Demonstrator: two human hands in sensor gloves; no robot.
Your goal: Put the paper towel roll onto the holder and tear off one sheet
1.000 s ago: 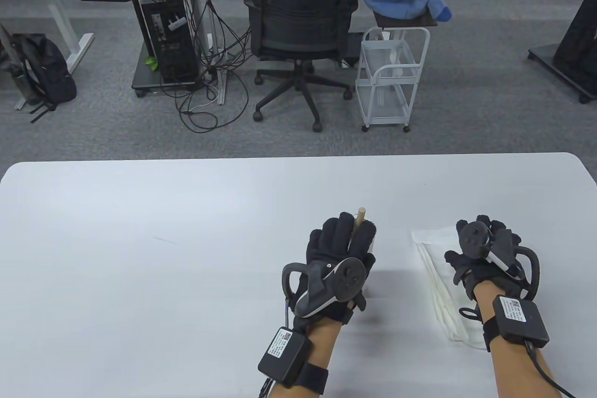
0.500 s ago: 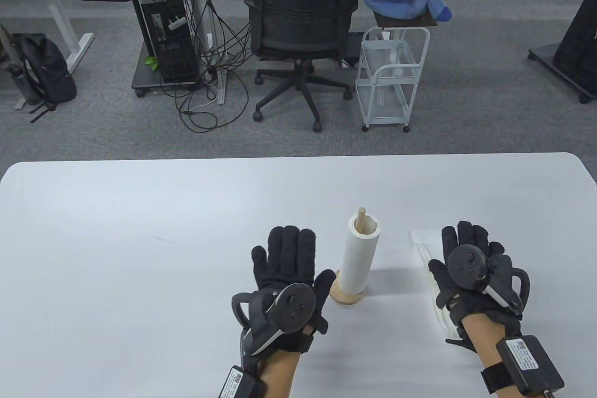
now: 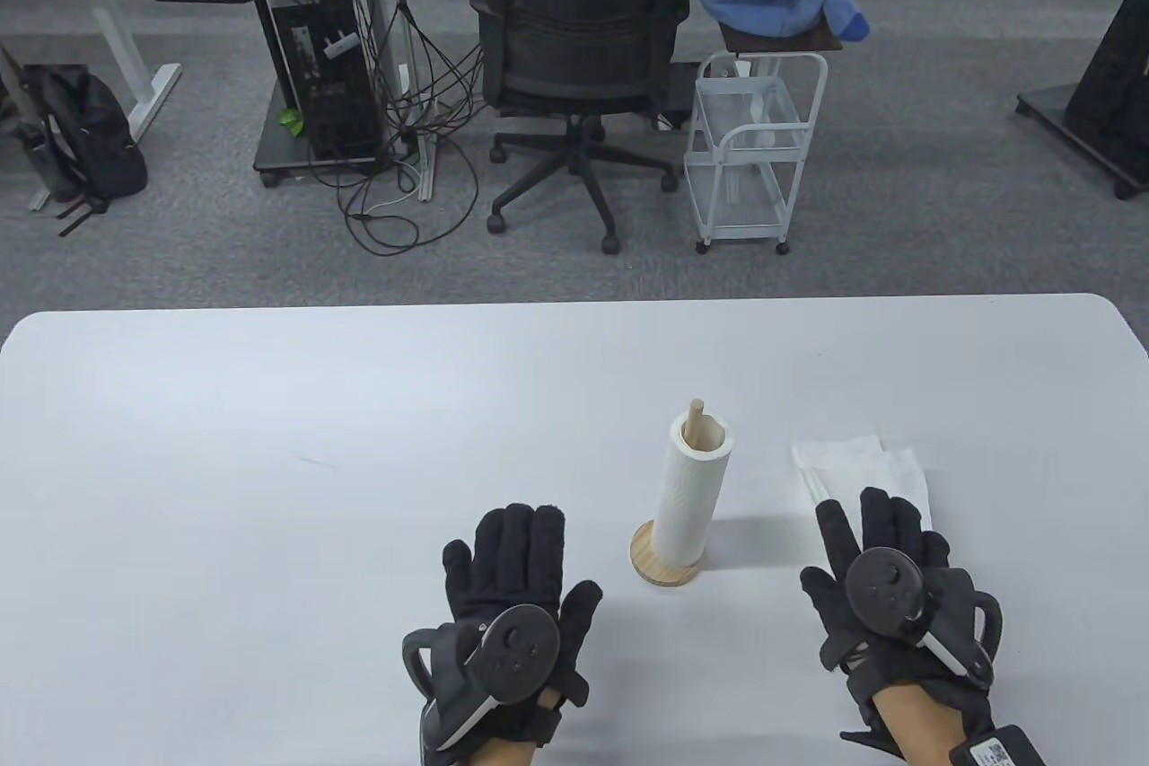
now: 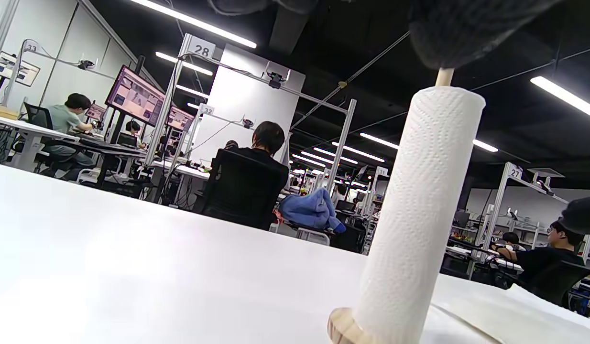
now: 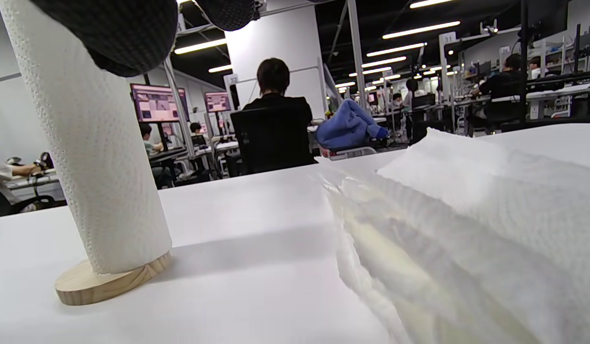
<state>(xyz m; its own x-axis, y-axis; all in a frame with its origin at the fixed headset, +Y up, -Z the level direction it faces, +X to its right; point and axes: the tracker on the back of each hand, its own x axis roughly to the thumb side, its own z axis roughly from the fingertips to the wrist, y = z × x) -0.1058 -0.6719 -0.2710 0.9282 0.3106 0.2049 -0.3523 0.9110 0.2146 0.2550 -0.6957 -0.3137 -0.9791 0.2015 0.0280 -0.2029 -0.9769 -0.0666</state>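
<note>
A white roll [image 3: 687,489] stands upright on its wooden holder [image 3: 665,565] on the table [image 3: 269,461]. Beside it, 2 gloved hands lie flat, fingers straight: left hand [image 3: 516,595] holding nothing, right hand [image 3: 884,582] on the torn sheet [image 3: 857,468].

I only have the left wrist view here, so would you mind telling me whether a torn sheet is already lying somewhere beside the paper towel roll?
Observer: Yes. In the table view, loose paper towel sheets lie flat on the table, right of the paper towel roll.
Operator: Thank you. Is the right hand on them?
Observer: The right hand lies flat with straight fingers, its fingertips over the near edge of the sheets; actual contact can't be judged.
Operator: And where is the left hand?
Observer: The left hand is flat and open, near-left of the wooden holder base, apart from it and holding nothing.
</note>
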